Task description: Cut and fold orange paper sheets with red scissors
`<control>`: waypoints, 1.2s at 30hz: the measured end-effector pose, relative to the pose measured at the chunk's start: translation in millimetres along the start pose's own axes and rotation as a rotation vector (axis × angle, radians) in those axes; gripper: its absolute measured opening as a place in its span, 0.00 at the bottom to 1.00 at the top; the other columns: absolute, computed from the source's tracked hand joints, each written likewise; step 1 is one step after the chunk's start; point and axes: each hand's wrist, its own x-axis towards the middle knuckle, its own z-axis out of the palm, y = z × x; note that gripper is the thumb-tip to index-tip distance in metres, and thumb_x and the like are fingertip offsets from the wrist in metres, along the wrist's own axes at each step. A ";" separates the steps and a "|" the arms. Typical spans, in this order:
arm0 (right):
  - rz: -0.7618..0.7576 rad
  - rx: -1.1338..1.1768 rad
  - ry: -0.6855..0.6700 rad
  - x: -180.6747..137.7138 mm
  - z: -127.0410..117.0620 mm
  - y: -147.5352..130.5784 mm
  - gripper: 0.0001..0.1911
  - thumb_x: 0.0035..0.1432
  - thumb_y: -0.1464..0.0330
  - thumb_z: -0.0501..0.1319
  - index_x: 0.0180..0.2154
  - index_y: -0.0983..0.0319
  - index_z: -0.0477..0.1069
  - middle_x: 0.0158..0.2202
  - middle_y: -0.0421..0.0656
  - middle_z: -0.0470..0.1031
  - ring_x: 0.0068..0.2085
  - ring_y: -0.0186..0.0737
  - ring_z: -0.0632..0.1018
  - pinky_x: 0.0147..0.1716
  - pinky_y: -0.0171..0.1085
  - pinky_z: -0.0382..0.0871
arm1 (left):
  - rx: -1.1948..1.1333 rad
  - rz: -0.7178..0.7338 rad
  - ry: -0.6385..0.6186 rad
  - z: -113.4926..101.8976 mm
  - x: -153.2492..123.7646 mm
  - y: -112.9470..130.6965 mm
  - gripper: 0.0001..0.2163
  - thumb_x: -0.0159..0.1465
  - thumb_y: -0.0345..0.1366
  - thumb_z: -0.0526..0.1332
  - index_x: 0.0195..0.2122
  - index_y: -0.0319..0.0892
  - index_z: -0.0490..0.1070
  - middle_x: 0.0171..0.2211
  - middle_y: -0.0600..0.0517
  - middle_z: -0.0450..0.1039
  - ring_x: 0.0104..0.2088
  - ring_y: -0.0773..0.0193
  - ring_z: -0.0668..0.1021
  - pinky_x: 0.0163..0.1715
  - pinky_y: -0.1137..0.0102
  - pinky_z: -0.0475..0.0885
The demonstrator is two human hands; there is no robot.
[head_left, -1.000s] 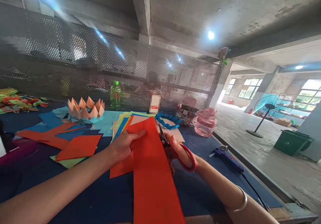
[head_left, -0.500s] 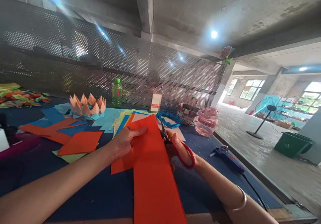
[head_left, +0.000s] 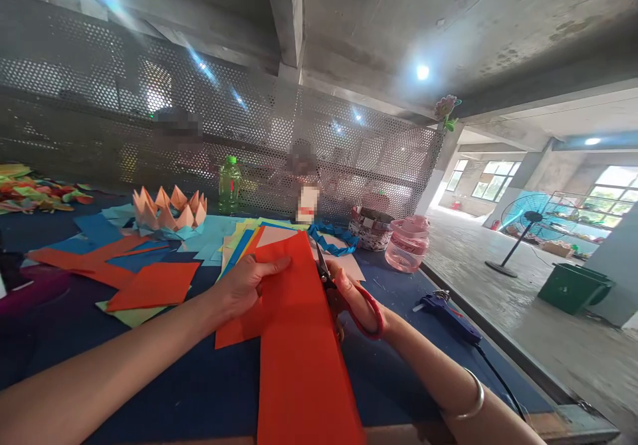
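Nearest, a long orange-red paper strip runs from the table's near edge up under both hands; the person's left hand lies open and palm down across it, with the fingers stretched out flat on the paper. The right hand is closed around red-handled steel scissors, whose blades sit at the strip's right edge; a silver bangle circles that wrist, right of the strip.

Under the strip lies a second orange sheet, on a dark blue table cover. Right of the strip rests a blue hot glue gun with a black cable; left of the strip lie orange paper squares over a pale green sheet.

Just beyond the strip fans a stack of coloured paper sheets; beyond it and to the right run a blue zigzag paper band, a woven paper pot and a pink plastic jar. Further left of the strip sit a peach folded-paper lotus and a heap of multicoloured folded paper; a green plastic bottle stands beyond the strip, before a perforated metal screen.
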 end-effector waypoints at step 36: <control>-0.011 -0.012 0.010 -0.1 -0.4 -3.7 0.39 0.59 0.39 0.45 0.58 0.60 0.55 0.26 0.38 0.69 0.19 0.32 0.71 0.16 0.31 0.64 | 0.044 -0.047 -0.001 3.1 -3.4 2.5 0.14 0.47 0.34 0.74 0.35 0.37 0.79 0.37 0.42 0.82 0.38 0.48 0.82 0.40 0.60 0.77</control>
